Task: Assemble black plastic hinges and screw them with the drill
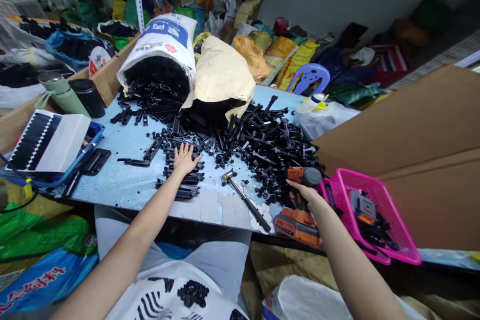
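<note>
My left hand point(184, 160) lies with fingers spread on a column of black plastic parts point(187, 191) laid side by side on the blue tabletop. At the right, my right hand point(305, 194) is wrapped round the handle of an orange and black cordless drill point(298, 225), which stands at the table's front edge. Between the hands rests a hammer point(247, 200), its head pointing away from me. Behind it spreads a large heap of loose black plastic parts point(277, 145). A few joined black pieces point(152, 150) lie left of my left hand.
A white sack point(161, 40) and a tan sack point(221, 70) spill black parts at the back. Right of the drill stands a pink basket point(397, 215), beside a cardboard sheet point(412, 150). A blue tray point(93, 137), a green flask point(60, 92) and a black cup point(88, 97) are at left.
</note>
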